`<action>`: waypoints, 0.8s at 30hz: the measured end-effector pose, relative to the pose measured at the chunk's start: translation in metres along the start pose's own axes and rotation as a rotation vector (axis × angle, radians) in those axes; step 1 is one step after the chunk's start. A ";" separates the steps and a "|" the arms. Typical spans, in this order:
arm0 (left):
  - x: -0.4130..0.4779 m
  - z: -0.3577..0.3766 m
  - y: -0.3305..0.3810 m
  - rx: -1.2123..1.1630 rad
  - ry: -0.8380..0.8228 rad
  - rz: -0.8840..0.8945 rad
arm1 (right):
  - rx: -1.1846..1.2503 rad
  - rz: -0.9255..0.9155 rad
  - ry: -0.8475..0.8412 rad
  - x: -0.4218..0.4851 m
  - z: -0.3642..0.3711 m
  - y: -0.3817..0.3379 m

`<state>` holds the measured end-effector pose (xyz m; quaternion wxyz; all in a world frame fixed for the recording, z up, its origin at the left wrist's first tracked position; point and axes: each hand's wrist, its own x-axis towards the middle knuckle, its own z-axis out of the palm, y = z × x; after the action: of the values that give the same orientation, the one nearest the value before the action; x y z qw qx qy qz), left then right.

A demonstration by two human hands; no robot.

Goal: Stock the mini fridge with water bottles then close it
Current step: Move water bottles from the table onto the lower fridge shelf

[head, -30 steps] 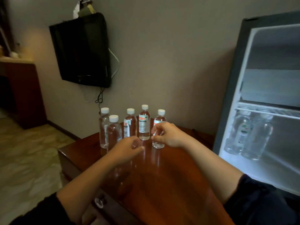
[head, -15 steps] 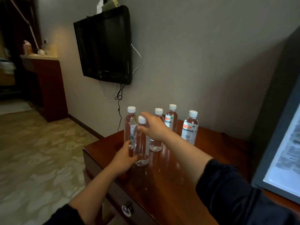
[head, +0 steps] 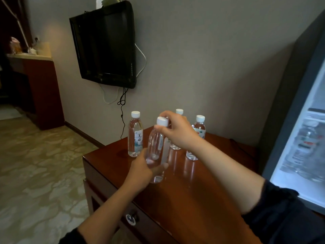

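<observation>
Picked bottle point(head: 155, 148): my left hand point(head: 140, 170) gripped bottom, right hand point(head: 176, 132) pinched cap. Next, carry to fridge point(head: 299, 131), maybe open.

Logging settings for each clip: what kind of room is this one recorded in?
Most likely a hotel room. A flat television hangs on the wall, a mini fridge stands open beside a polished wooden cabinet, and small water bottles are lined up on it, as for guests.

Clear bottles point(head: 155, 148) with white caps point(head: 162, 121), reddish-brown cabinet point(head: 184, 191), marbled beige floor point(head: 38, 173).
</observation>
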<state>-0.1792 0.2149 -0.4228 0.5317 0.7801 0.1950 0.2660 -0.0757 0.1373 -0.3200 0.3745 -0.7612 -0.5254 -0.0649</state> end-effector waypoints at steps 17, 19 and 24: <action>-0.050 0.146 0.076 -0.085 -0.248 0.214 | 0.255 0.192 0.097 -0.165 -0.147 0.053; -0.052 0.173 0.086 -0.093 -0.292 0.239 | 0.299 0.254 0.110 -0.186 -0.165 0.067; -0.053 0.244 0.105 -0.101 -0.394 0.253 | 0.254 0.371 0.173 -0.226 -0.205 0.100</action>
<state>-0.0672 -0.0308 -0.4076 0.5603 0.8075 -0.0253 0.1828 -0.0297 -0.1803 -0.3355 0.5164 -0.7831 -0.3464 0.0065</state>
